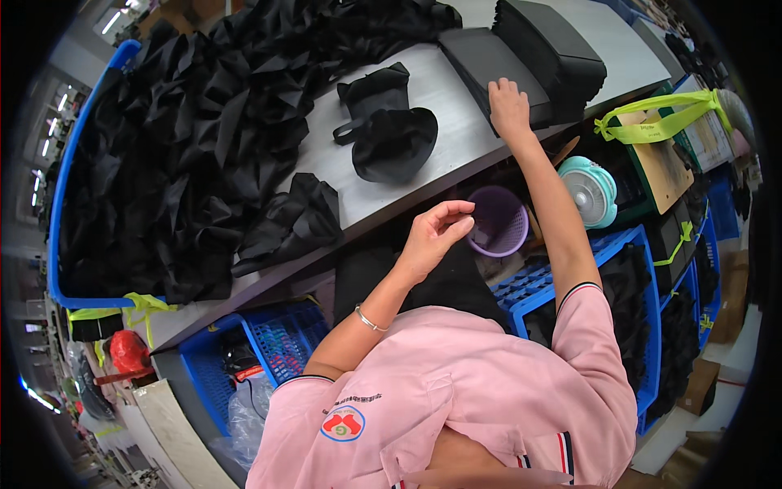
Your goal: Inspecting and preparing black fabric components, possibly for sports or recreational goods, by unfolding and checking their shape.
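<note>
My right hand [510, 108] rests on a flat dark panel [498, 67] on the table, with its fingers slightly bent and nothing gripped in them. Beside that panel stands a thick stack of similar black pieces [547, 49]. My left hand [440, 235] hovers in front of the table edge near a purple basket, its fingers loosely curled and a small gap left before the thumb. I see nothing held in it. Between the hands and the big fabric heap lies a sewn black fabric item [395, 145] with a small loop at its side.
A large heap of black fabric pieces [195, 155] fills a blue-rimmed container [59, 204] on the left. Under the table edge are the purple basket [498, 222], a turquoise fan [588, 192] and blue crates [281, 346]. A yellow-green strap [668, 122] hangs at right.
</note>
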Tool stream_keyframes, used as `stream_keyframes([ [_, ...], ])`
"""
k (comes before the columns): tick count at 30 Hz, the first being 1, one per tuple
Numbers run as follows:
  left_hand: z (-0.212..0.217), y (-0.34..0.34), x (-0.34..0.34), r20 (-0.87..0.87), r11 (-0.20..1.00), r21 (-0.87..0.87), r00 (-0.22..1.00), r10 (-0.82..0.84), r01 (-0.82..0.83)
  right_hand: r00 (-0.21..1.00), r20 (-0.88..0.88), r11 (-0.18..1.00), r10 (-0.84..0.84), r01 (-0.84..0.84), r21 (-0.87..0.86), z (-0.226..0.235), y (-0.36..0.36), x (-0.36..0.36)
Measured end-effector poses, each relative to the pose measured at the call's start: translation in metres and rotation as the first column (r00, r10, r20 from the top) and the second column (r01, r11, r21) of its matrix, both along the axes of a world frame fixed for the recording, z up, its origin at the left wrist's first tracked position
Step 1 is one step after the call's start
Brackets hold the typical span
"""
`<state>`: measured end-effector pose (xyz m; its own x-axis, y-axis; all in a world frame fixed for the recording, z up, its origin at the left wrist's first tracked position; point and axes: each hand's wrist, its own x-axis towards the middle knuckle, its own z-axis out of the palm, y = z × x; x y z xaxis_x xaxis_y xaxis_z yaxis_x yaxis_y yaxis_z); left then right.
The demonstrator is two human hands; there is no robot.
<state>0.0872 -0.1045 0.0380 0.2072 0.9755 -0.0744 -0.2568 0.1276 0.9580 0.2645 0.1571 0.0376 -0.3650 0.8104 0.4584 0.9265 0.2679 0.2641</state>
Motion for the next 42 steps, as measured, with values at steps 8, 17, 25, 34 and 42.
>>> stream_keyframes([
  [8,-0.037,0.014,0.011,0.415,0.971,-0.218,0.91,0.002,0.097,0.891,-0.418,0.981,0.179,-0.196,0.003,0.038,-0.188,0.006],
  [17,-0.056,0.004,0.032,0.642,0.941,-0.149,0.753,-0.143,0.305,0.46,-0.886,0.83,-0.061,-0.469,-0.301,0.032,-0.317,-0.004],
  [25,-0.007,-0.002,0.013,0.622,0.955,-0.266,0.78,0.068,0.128,0.34,-0.889,0.817,-0.305,-0.386,-0.428,0.033,-0.322,-0.004],
  [34,-0.002,-0.006,-0.009,0.259,0.973,-0.213,0.955,0.144,-0.089,0.279,-0.915,0.767,-0.291,-0.504,-0.397,0.026,-0.301,-0.029],
  [42,-0.016,0.034,-0.074,-0.593,0.674,0.601,0.326,0.736,-0.43,0.297,-0.925,0.593,-0.238,-0.709,-0.381,0.013,-0.261,-0.024],
])
